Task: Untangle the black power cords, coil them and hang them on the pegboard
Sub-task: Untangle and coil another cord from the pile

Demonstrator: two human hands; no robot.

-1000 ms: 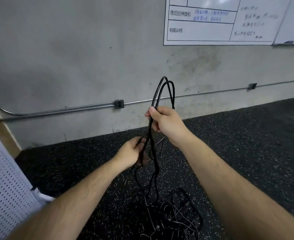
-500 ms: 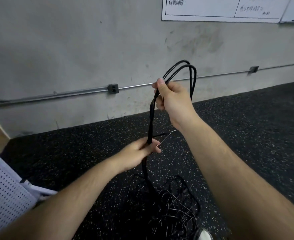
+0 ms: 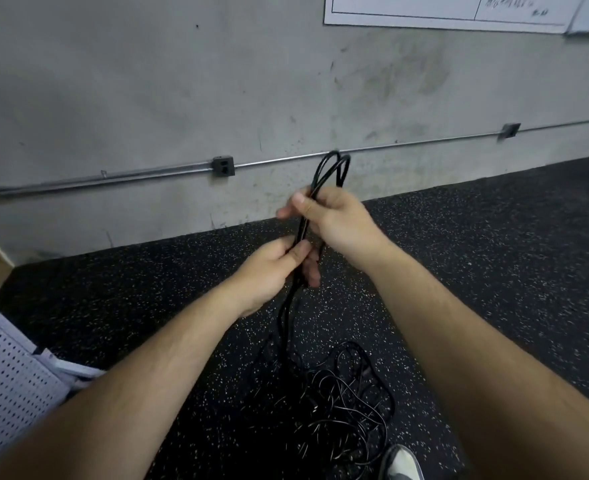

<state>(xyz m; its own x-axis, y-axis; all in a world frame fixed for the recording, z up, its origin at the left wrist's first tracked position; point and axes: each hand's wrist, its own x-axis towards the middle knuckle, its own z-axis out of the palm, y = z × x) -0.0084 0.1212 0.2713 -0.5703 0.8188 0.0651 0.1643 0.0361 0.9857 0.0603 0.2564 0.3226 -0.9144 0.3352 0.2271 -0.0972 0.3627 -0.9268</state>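
Black power cords (image 3: pixel 327 403) lie mostly in a loose tangle on the speckled floor (image 3: pixel 493 271) beside a shoe toe (image 3: pixel 402 462), so most of the untangling looks undone. At the left the white pegboard (image 3: pixel 5 386) is cut off, and nothing hangs on the part shown. Higher up, the left hand (image 3: pixel 268 275) pinches the rising strands. Just above it the right hand (image 3: pixel 338 223) clasps a few folded loops (image 3: pixel 321 171), a coil barely begun. Which strands belong together is hard to tell.

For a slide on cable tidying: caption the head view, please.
Right hand and left hand grip looped black cords above the tangled pile on the floor, pegboard at left.
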